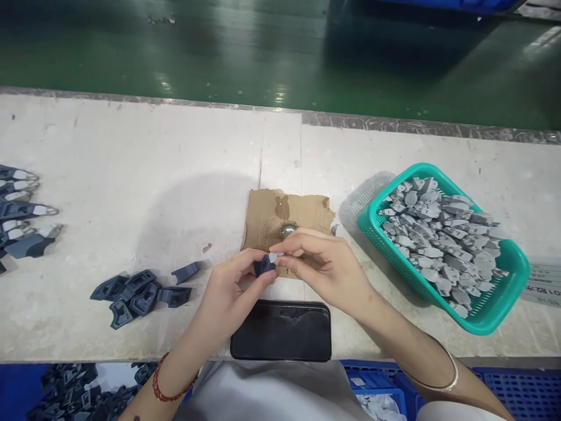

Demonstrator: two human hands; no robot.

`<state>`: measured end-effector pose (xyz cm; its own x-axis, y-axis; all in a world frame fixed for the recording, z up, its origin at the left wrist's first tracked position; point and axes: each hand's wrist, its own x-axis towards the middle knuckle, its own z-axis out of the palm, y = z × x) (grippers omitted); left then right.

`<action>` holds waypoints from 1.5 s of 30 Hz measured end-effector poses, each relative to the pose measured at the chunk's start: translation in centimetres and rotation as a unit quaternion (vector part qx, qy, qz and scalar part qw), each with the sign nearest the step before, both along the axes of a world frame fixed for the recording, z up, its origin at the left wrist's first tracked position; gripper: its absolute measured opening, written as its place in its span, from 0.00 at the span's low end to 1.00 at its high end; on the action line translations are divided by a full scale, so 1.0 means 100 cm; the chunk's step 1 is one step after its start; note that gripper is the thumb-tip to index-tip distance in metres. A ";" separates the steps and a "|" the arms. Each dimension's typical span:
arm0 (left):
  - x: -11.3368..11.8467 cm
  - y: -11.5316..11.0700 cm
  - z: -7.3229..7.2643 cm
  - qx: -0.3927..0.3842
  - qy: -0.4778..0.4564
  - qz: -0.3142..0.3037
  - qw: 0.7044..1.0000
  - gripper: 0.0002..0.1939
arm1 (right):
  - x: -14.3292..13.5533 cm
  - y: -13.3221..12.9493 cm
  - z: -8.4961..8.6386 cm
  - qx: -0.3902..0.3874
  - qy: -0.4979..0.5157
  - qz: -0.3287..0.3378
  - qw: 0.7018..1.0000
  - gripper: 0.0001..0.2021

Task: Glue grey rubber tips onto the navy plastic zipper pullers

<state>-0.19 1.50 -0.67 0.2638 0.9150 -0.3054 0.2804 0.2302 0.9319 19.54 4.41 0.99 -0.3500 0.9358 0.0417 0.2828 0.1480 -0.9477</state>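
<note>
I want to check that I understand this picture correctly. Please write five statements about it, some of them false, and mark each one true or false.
1. The turquoise perforated plastic basket holds many light grey pieces. True.
2. That basket stands to the person's left. False: it stands to the right.
3. The flat black phone lies nearer to the person than the rough brown cardboard. True.
4. The heap of dark blue pieces lies on the cardboard. False: it lies on the pale tabletop.
5. The left hand holds a dark blue piece. True.
</note>
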 end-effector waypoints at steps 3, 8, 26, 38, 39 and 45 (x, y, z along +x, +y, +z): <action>0.001 0.001 0.003 -0.016 -0.018 -0.003 1.000 0.08 | 0.001 -0.002 -0.003 -0.003 0.007 -0.006 1.000 0.05; 0.007 0.002 0.022 -0.081 -0.095 0.031 0.992 0.08 | 0.009 -0.005 0.001 0.059 0.012 0.019 0.998 0.11; 0.022 -0.016 0.037 -0.200 -0.257 0.080 0.942 0.15 | 0.003 -0.013 0.001 0.337 -0.110 0.039 0.934 0.24; 0.014 -0.020 0.030 0.070 -0.026 0.092 0.993 0.03 | 0.012 -0.010 0.011 0.254 -0.102 0.076 0.959 0.25; 0.011 -0.021 0.029 0.129 0.016 0.087 0.988 0.04 | 0.015 -0.009 0.014 0.250 -0.094 0.075 0.961 0.23; 0.002 -0.027 0.027 0.348 0.152 0.029 0.925 0.16 | 0.018 -0.009 0.022 0.286 -0.081 0.063 0.953 0.08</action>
<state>0.05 -1.18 2.05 0.2069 0.9277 0.3107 0.5603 -0.3726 0.7397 21.38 3.46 3.18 -0.5034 0.7259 0.4688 0.3633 0.6700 -0.6474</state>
